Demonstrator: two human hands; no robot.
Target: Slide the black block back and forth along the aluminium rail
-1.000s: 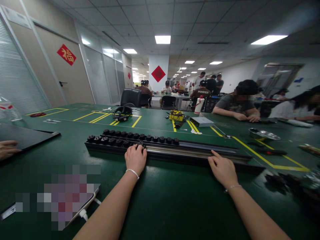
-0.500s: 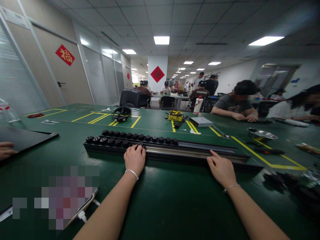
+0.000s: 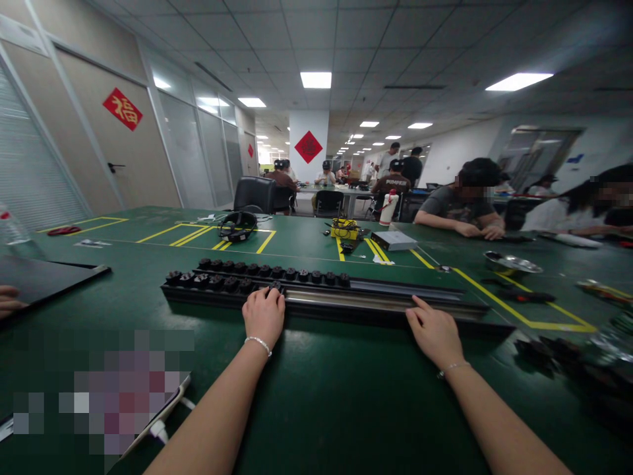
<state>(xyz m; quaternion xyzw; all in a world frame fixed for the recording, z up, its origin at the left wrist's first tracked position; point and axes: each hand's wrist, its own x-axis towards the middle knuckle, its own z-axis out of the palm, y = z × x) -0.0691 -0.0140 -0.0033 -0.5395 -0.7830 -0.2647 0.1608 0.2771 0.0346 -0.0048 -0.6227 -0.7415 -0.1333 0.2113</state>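
Observation:
A long black track rail (image 3: 346, 303) with a shiny inner channel lies across the green table in front of me. Several black, round, socket-like pieces (image 3: 215, 282) sit in a row at its left end. My left hand (image 3: 264, 315) has its fingers curled down over the last piece (image 3: 275, 285) of that row, which is mostly hidden by them. Further right, my right hand (image 3: 435, 330) rests at the rail's front edge, index finger stretched onto the rail and thumb apart from it. Behind runs a second rail (image 3: 405, 288), also carrying black pieces at its left.
A phone-like device (image 3: 165, 412) with white plugs lies at the lower left. Another person's hand (image 3: 8, 300) is beside a dark panel (image 3: 49, 277). Dark parts (image 3: 537, 356) are heaped at right. Beyond are a metal bowl (image 3: 512, 262), a grey box (image 3: 394, 241) and a headset (image 3: 237, 227).
The view has shifted slightly, so everything appears a little further left. Both hands keep their places on the rail, with no visible change in grip.

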